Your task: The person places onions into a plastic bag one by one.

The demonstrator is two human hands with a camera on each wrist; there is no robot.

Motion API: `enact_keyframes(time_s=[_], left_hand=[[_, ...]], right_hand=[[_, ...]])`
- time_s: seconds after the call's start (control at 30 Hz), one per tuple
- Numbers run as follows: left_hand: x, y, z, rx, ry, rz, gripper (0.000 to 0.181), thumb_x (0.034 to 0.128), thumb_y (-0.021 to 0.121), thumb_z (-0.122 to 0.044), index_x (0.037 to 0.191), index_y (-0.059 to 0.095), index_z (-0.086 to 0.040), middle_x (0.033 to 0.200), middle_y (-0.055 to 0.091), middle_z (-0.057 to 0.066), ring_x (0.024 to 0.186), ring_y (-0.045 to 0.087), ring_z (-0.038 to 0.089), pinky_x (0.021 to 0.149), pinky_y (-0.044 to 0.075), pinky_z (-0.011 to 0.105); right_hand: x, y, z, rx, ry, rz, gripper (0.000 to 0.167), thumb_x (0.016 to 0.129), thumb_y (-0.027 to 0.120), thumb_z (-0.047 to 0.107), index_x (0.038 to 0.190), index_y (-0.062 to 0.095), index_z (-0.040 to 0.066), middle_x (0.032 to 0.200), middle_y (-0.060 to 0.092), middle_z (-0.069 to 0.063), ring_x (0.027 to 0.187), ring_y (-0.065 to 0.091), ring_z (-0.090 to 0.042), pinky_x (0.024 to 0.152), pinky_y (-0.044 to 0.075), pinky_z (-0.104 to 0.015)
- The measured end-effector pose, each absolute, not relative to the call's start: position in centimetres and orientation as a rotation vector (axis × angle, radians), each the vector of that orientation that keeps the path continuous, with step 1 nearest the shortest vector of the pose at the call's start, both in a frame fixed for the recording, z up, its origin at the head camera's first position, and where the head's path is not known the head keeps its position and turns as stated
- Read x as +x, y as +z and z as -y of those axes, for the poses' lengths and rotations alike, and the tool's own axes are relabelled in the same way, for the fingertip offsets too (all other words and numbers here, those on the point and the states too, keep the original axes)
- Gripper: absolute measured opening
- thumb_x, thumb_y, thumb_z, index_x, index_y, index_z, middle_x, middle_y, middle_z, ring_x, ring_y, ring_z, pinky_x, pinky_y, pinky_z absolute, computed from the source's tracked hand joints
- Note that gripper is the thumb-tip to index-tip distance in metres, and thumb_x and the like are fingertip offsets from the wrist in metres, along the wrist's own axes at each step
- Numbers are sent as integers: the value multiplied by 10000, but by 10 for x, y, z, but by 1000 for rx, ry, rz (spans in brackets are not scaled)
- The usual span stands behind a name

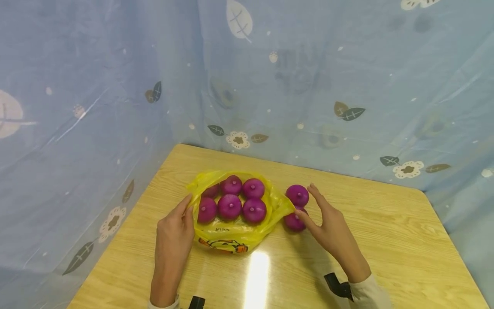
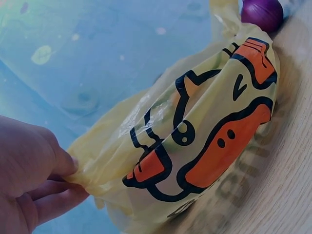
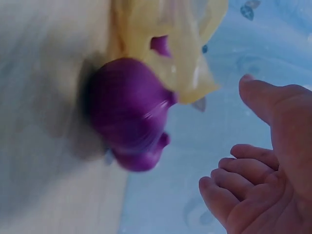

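Observation:
A yellow plastic bag [image 1: 227,236] with a printed cartoon lies on the table with its mouth facing up. Several purple onions [image 1: 230,206] sit inside it. My left hand [image 1: 175,236] pinches the bag's left rim between thumb and fingers, which shows closely in the left wrist view. Just right of the bag, two more onions [image 1: 297,195] rest on the table, one behind the other. Over their right side hovers my right hand [image 1: 332,229], thumb and fingers spread apart. In the right wrist view, a gap separates that hand from the onion [image 3: 127,102] and the bag's corner.
The light wooden table [image 1: 366,223] reaches to a blue patterned curtain [image 1: 301,86] at the back and along both sides. A bright light reflection [image 1: 256,279] shows on the tabletop in front of the bag. Black straps or mounts [image 1: 337,285] sit near the wrists.

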State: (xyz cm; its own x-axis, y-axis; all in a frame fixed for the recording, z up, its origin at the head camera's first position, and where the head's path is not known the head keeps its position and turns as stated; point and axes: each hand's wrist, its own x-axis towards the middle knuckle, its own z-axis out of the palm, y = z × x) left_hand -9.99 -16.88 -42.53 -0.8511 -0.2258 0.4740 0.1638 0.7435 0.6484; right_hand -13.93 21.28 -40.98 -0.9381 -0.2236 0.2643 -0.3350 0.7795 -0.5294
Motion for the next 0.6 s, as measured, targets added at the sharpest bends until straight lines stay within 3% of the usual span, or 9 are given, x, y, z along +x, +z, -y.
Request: enact_keyframes(time_s=[0.2, 0.4, 0.6], left_hand=[[-99, -425, 168, 58, -959, 2408, 366, 1010, 679, 14, 1376, 686, 1, 1166, 761, 236, 767, 714, 268, 645, 617, 459], [-98, -424, 169, 76, -976, 2421, 361, 1025, 662, 1, 1386, 680, 0, 1210, 747, 233, 844, 723, 258, 681, 628, 473], [-99, -425, 168, 51, -968, 2419, 360, 1025, 660, 8, 1384, 677, 10, 1200, 751, 234, 712, 653, 217, 594, 571, 374]], right_hand=[[-128, -415, -233, 380, 875, 2856, 827, 1021, 709, 454, 1677, 309, 147, 1692, 370, -144, 1391, 501, -526, 1071, 455, -694], [-122, -404, -256, 386, 821, 2838, 829, 1025, 727, 370, 1684, 283, 133, 1671, 386, -201, 1315, 545, -569, 982, 495, -721], [-117, -385, -272, 322, 799, 2799, 856, 1017, 741, 351, 1701, 247, 207, 1677, 382, -185, 1302, 546, -588, 911, 491, -757]])
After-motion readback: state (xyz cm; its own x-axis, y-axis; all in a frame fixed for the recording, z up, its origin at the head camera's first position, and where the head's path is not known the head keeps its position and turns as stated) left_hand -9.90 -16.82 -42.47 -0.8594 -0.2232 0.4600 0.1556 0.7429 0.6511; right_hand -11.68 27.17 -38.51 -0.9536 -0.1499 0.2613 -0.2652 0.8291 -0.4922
